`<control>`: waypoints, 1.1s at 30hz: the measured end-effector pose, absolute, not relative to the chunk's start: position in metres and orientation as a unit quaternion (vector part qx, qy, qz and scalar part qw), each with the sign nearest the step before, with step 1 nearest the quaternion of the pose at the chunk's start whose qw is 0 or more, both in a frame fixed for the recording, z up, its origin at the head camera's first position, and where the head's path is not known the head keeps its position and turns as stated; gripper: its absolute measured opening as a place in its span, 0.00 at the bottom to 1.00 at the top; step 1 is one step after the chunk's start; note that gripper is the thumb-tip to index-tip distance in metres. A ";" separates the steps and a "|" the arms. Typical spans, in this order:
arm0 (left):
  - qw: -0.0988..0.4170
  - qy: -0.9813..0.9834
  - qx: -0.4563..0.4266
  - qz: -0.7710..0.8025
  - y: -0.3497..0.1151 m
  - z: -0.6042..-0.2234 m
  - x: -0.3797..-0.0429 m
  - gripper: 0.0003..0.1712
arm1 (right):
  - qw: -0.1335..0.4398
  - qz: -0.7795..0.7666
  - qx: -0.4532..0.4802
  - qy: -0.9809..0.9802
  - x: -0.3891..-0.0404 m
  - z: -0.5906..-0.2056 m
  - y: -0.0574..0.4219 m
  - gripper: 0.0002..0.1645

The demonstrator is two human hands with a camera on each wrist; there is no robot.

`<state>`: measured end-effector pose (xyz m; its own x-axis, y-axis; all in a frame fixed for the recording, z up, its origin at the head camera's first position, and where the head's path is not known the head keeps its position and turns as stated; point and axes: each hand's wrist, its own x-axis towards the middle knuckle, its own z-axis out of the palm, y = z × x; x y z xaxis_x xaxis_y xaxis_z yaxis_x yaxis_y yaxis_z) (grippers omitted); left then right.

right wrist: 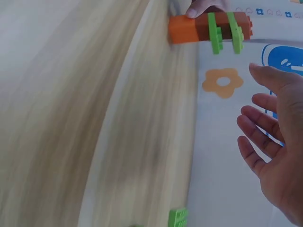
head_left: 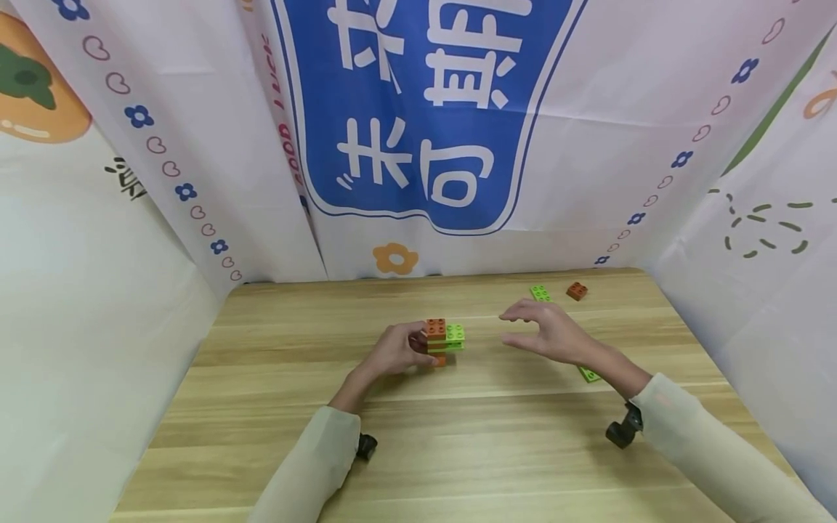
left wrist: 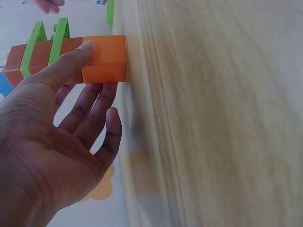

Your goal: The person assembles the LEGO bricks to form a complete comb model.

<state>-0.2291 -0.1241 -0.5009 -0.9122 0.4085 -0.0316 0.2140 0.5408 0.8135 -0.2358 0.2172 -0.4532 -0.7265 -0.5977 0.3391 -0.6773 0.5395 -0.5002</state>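
A stack of toy building bricks (head_left: 436, 330) stands upright on the table, with the left hand (head_left: 394, 350) gripping its left side. In the left wrist view, the thumb lies along an orange brick (left wrist: 106, 59) at the base, and the fingers curl behind it. Reddish-brown bricks make up the upper part, with two thin green plates (right wrist: 215, 33) between them that jut out to one side. To the right of the stack, the right hand (head_left: 552, 334) is held apart from it, thumb and fingers spread, holding nothing.
Farther back on the right of the wooden table (head_left: 458, 450) lie a green studded plate (head_left: 540, 293) and a small brown brick (head_left: 577, 291). Another green plate (head_left: 589, 374) is partly hidden beneath the right forearm. Printed cloth (head_left: 229, 145) hangs behind and on both sides.
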 end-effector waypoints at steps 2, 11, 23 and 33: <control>0.108 0.871 0.178 0.444 -0.124 -0.501 -0.229 0.21 | 0.068 0.306 0.370 -0.874 -0.235 -0.455 0.223 0.23; 0.109 0.871 0.178 0.445 -0.124 -0.503 -0.228 0.20 | 0.068 0.282 0.378 -0.879 -0.233 -0.467 0.250 0.24; 0.110 0.871 0.177 0.445 -0.123 -0.504 -0.229 0.21 | 0.037 0.238 0.360 -0.901 -0.228 -0.474 0.282 0.26; 0.110 0.870 0.176 0.448 -0.124 -0.502 -0.229 0.21 | 0.030 0.208 0.354 -0.911 -0.221 -0.481 0.303 0.27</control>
<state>-0.2289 -0.1236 -0.5018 -0.9136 0.4052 -0.0344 0.2073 0.5367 0.8179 -0.2208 0.3029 -0.4808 -0.7474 -0.6331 0.2013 -0.6579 0.6630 -0.3572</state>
